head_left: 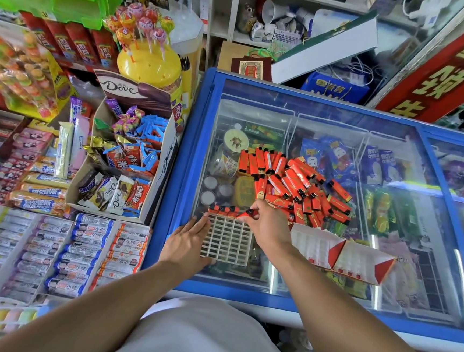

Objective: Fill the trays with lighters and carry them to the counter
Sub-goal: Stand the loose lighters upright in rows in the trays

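Pinching a red plastic lighter with a black cap (245, 214) between curled fingers, the right hand (267, 225) holds it over the far edge of a cream plastic grid tray (227, 243). Three more red lighters (223, 211) already stand in the tray's far row. The left hand (189, 238) lies flat, fingers straight, against the tray's left side. A heap of red lighters (294, 185) rests on the blue-framed glass freezer lid (388, 167), beside a red-and-white cardboard box (339, 254).

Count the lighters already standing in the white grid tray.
3, side by side in the tray's far row. The right hand holds a fourth there.
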Demonstrator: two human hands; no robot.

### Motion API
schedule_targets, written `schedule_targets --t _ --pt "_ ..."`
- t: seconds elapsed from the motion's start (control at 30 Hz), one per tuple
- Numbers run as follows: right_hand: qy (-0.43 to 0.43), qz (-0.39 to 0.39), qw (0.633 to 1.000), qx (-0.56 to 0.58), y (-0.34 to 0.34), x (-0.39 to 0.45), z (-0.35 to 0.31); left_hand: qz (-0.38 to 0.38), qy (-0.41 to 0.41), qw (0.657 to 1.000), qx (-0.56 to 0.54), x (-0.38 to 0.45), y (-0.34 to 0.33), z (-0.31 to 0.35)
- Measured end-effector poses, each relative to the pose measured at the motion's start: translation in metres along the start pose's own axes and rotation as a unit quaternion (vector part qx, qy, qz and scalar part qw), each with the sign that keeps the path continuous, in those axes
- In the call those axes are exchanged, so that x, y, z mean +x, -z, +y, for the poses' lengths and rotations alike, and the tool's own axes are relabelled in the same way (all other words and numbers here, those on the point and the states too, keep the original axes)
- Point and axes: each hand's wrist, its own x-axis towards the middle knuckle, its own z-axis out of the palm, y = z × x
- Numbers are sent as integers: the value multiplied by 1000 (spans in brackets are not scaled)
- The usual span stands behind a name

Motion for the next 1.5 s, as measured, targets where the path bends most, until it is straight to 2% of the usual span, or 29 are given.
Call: schedule_targets --t 0.17,0.3,0.43,0.57,0.7,1.0,1.1,1.2,1.3,1.37,1.5 --pt "20 -11 998 -64 -3 1 -7 0 5 1000 -2 1 -1 0" --pt "24 -8 997 -68 -5 3 -10 -1 10 1000 0 1 -4 -1" --pt "21 -49 994 -95 1 9 -3 -2 11 1000 -3 2 -5 -2" --pt "2 1 993 -115 28 27 12 -8 14 1000 -2 0 -7 -1" --pt "-17 -10 979 -202 48 53 30 -6 18 1000 0 0 -7 0" --pt "-18 -60 960 -275 49 70 33 -9 23 1000 -11 0 -5 2" --pt "-5 -52 962 -267 49 69 32 -3 22 1000 -17 0 -6 3" --pt "-1 -55 950 -307 45 64 32 -5 22 1000 -19 0 -6 3" --pt "1 -59 939 -339 40 57 31 0 29 997 -68 -1 -5 4" --pt "4 -56 935 -349 38 52 30 24 51 989 -135 -4 -2 5" --pt "43 -20 944 -326 34 45 33 145 101 963 -202 -7 8 5"
